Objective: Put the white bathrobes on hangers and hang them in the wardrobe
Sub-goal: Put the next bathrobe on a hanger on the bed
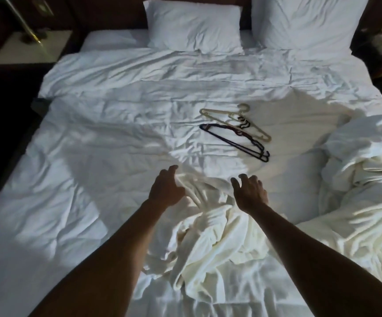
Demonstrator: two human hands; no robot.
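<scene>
at the bottom centre of the frame a crumpled white bathrobe [210, 243] lies on the duvet [75, 170], its long axis running up the frame from the lower edge toward the hands. the left hand [166, 188] and right hand [249, 191] hover at its upper end, one on each side, fingers spread and holding nothing; the left looks closest to the cloth. a second heap of bathrobes [364, 202] fills the right side. beyond the hands, at centre, lie a beige hanger [233, 117] and dark hangers [235, 140], long axes slanting toward the lower right. two pillows [194, 26] sit at the top. no wardrobe is visible.
</scene>
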